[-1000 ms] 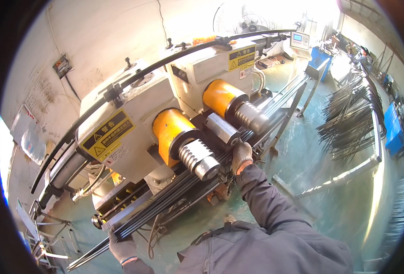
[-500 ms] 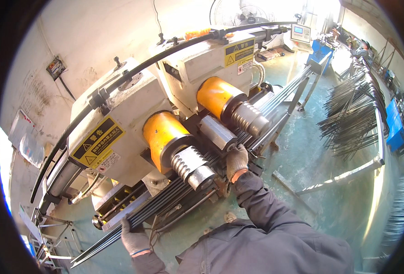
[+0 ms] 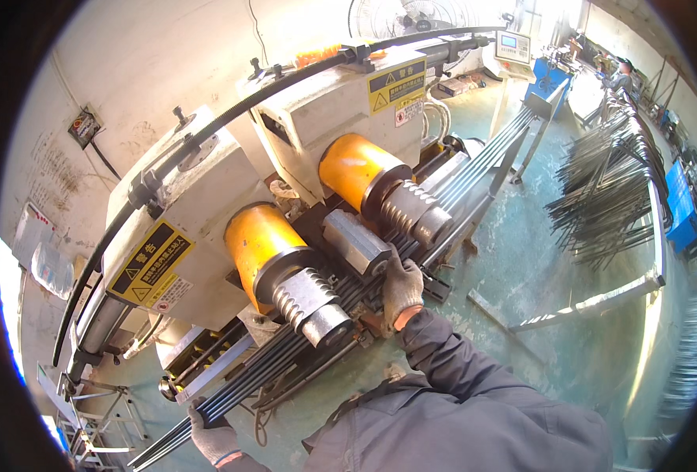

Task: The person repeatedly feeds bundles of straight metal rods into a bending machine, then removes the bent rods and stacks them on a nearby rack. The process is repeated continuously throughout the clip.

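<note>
So the biggest thing here is the glossy teal floor (image 3: 513, 334), all scuffs and pale streaks. On it sits a chunky twin-head machine (image 3: 199, 236), boxy off-white painted metal with smudges and yellow-and-black labels. Far right there's a shaggy heap of thin dark bars (image 3: 604, 189) draped over a pale, square-edged metal frame (image 3: 600, 300).

The long metal rods (image 3: 273, 362) are slim, straight and smooth, lying side by side from near left to far right, passing below the machine's two heads. Can't tell if they're hollow. Each head has a fat orange cylinder, left (image 3: 266, 244) and right (image 3: 360, 164), paint a bit worn on the left one, each ending in a bare steel roller, left (image 3: 305, 297) and right (image 3: 409, 208), with chunky ridges. Between them is a faceted grey metal block (image 3: 356, 242), looks hexagonal.

Both hands wear knitted-looking greyish gloves. The left hand (image 3: 213, 439) is wrapped round the rods near their near-left end. The right hand (image 3: 403, 288) is at the block's near end; fingertips are partly hidden, so I can't tell if it's gripping anything.
</note>
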Tool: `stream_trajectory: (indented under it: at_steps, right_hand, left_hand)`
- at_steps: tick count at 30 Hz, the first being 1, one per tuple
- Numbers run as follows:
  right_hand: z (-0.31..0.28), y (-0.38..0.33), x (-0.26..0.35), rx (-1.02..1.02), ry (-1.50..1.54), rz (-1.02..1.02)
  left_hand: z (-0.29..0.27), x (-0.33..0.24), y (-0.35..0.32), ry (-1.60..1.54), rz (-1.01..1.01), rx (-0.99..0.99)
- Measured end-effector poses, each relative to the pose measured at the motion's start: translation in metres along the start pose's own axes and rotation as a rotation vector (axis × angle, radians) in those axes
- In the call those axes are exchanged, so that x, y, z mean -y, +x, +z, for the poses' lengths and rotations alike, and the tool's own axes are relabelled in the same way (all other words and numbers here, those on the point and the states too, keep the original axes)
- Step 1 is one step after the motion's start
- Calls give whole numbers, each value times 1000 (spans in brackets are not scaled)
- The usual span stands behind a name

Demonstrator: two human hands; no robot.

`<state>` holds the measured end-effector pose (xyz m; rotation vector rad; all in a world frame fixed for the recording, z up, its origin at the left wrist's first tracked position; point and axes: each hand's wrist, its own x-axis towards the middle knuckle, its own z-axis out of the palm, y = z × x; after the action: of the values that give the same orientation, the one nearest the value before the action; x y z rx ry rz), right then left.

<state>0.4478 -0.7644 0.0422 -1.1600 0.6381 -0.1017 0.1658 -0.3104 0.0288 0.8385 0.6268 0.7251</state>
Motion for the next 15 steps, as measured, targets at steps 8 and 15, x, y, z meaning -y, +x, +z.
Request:
stream_trajectory:
  at_steps: [8,15]
  right_hand:
    - [-26,24,-53,105,-61,-299]
    - [-126,69,-103,223,-109,-290]
  left_hand:
    - [69,16,-34,-30,-49,-103]
    - [45,5,-42,-446,-128,111]
